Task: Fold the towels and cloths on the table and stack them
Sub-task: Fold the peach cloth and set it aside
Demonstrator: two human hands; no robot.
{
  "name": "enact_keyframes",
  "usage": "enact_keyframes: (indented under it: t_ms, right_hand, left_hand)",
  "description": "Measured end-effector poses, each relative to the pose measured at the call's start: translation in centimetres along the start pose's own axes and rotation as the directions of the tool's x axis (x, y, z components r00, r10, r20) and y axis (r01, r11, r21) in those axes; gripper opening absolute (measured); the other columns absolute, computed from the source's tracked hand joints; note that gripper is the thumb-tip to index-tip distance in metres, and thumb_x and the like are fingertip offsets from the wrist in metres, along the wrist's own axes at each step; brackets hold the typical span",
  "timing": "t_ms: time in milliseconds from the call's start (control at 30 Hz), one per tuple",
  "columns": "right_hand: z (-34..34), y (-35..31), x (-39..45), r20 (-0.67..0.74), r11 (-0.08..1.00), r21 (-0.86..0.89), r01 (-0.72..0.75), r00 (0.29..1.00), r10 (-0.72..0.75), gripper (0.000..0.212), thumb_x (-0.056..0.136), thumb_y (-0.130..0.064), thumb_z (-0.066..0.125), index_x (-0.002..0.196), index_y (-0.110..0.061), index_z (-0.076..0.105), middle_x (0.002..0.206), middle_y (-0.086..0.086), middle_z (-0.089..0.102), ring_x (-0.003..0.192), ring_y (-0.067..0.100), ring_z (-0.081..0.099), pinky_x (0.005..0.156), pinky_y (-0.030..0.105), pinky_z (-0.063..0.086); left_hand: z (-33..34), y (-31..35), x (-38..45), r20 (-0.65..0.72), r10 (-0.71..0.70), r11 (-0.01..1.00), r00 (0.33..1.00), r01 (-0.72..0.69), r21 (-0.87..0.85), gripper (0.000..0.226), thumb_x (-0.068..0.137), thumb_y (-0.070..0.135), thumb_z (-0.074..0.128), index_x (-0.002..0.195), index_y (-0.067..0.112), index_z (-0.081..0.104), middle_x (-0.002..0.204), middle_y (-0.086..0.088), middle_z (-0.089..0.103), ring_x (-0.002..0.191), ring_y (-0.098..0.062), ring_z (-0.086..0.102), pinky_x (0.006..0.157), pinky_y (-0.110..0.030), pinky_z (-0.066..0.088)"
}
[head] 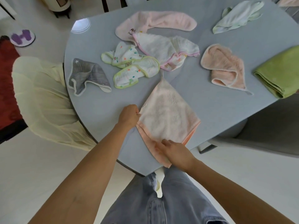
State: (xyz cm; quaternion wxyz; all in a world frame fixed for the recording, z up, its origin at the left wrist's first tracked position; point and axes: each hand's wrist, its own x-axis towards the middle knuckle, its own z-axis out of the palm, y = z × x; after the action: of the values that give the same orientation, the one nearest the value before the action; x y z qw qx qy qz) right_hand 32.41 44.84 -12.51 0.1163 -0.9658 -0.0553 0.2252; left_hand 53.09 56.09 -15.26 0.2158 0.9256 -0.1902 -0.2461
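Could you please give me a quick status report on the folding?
Left hand pinches pink cloth corner. Right hand flat on its near edge. Nothing in the way.

Nothing legible: the pink towel (155, 23) bears dark embroidered marks too small and blurred to read.

Bare table (215, 101) lies open to the right of the pale pink cloth (168, 113), between it, the peach towel (224, 67) and the folded green towel (278, 73). Another open strip runs on the left, below the grey cloth (87, 76). Straight ahead the way is crowded: the printed cloth (131, 68), the white pink-edged cloth (168, 50) and the long pink towel (155, 21) lie close together. The mint cloth (237, 16) sits well apart at the far right.
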Motion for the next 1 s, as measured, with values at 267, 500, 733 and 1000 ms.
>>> enact_keyframes:
  t_ms: [267,500,733,1000]
  right_hand:
    - [0.7,-2.9,0.0,0.143,0.988,-0.127,-0.088,0.984,0.107,0.067,0.084,-0.046,0.058,0.134,-0.006,0.039,0.131,0.012,0.039,0.115,0.03,0.042,0.087,0.038,0.041]
    - [-1.7,-3.2,0.2,0.138,0.988,-0.108,-0.115,0.982,0.129,0.029,0.07,-0.001,0.071,0.098,-0.003,0.064,0.09,0.015,0.057,0.073,0.029,0.059,0.058,0.033,0.045]
    - [-7.4,5.0,-0.1,-0.193,0.902,0.19,-0.388,0.886,0.421,0.022,0.097,-0.012,0.04,0.102,-0.004,0.061,0.097,0.01,0.053,0.089,0.03,0.058,0.07,0.028,0.039]
    - [-14.8,13.2,-1.5,-0.543,0.915,0.223,-0.336,0.737,0.402,0.017,0.087,-0.003,0.059,0.087,-0.005,0.075,0.075,0.015,0.067,0.074,0.032,0.055,0.063,0.032,0.039]
  left_hand:
    - [0.2,-0.5,-0.8,0.115,0.041,0.99,0.993,-0.056,0.131,0.031,0.088,0.023,0.063,0.107,-0.002,0.06,0.115,-0.019,0.06,0.11,-0.034,0.054,0.086,-0.034,0.038]
    - [-1.7,-0.4,-1.1,0.116,-0.13,0.98,0.985,0.146,-0.137,0.019,0.074,0.02,0.078,0.078,0.009,0.063,0.078,-0.008,0.06,0.08,-0.022,0.059,0.067,-0.024,0.04]
    - [-5.6,3.0,-1.3,0.11,-0.252,0.677,0.961,0.256,-0.69,0.033,0.071,0.008,0.082,0.047,0.012,0.06,0.046,0.005,0.058,0.057,-0.012,0.058,0.067,-0.028,0.054]
    - [-9.9,12.0,-0.5,0.124,-0.229,0.329,0.966,0.197,-0.924,0.017,0.082,-0.003,0.068,0.097,0.001,0.061,0.091,-0.011,0.063,0.076,-0.013,0.061,0.059,-0.02,0.057]
